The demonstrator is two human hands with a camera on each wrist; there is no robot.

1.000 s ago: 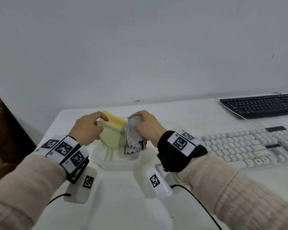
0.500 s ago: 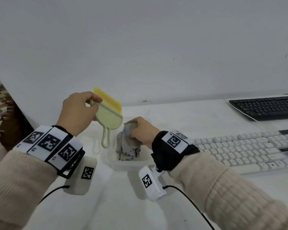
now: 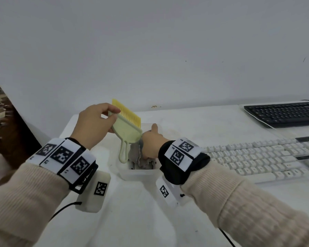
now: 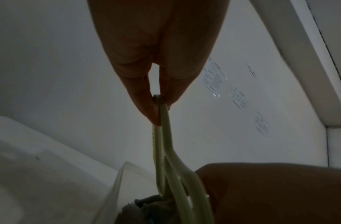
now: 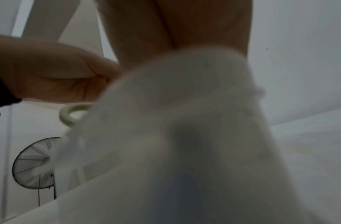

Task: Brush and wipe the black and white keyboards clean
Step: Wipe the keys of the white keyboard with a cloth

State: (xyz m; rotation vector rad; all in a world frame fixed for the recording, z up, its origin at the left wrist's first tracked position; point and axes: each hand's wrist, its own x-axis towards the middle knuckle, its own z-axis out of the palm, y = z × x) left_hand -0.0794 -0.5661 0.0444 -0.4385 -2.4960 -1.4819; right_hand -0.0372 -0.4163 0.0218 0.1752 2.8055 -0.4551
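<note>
The brush (image 3: 128,127) is pinched by the left hand (image 3: 91,125) above the container (image 3: 137,172), bristles up and handle hanging down. The cloth (image 3: 141,157) is gripped by the right hand (image 3: 151,142). Both keyboards lie to the right: the white keyboard (image 3: 264,157) just beside the right hand, the black keyboard (image 3: 284,113) farther back on the tabletop (image 3: 194,125).

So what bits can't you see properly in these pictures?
- Right hand fingers, head view: tucked behind the brush and grey cloth.
- Cloth, right wrist view: a blurry white mass against the lens.
- Black keyboard, head view: cut off by the right edge.
- Key letters: too small.
</note>
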